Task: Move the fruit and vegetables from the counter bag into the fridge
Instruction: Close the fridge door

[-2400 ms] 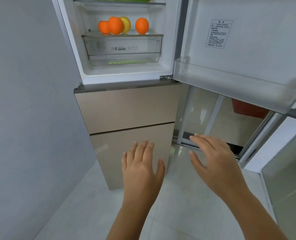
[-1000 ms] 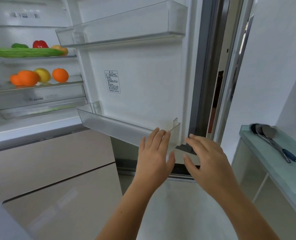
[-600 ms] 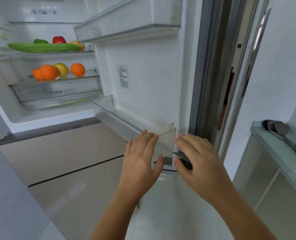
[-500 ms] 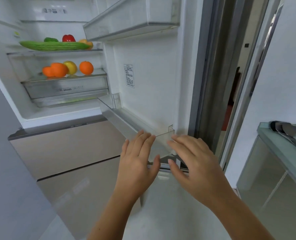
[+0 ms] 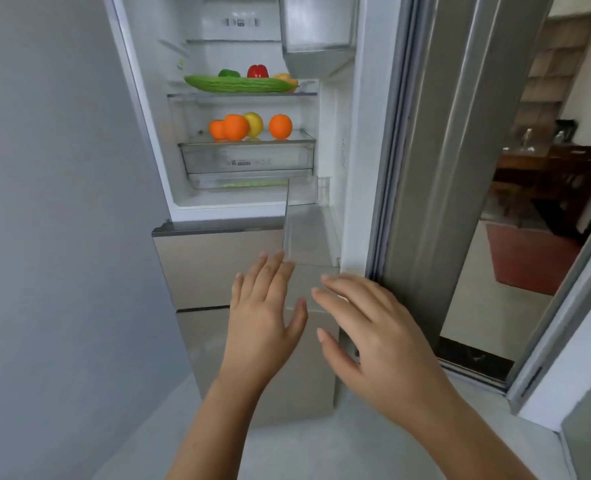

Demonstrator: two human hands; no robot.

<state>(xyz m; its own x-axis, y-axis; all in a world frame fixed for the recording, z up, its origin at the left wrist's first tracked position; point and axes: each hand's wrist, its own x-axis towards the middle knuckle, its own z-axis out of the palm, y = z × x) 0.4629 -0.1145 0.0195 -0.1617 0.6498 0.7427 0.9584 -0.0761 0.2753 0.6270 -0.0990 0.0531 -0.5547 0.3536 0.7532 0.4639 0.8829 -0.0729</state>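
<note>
The fridge's upper compartment stands open ahead of me. On its upper glass shelf lie a long green cucumber, a green pepper, a red pepper and an orange-yellow fruit. The shelf below holds three oranges and a yellow lemon. The fridge door is seen edge-on at the right. My left hand and my right hand hover empty, fingers spread, by the door's lower bin. The counter bag is out of view.
A grey wall fills the left side. Beige drawer fronts sit under the open compartment. A sliding-door frame rises at the right, with a dark wooden table in the room beyond. Pale floor tiles lie below.
The fridge door has swung further towards shut and now appears edge-on. My view has turned left towards the fridge interior; the counter with its utensils has left the frame. Both hands stay empty.
</note>
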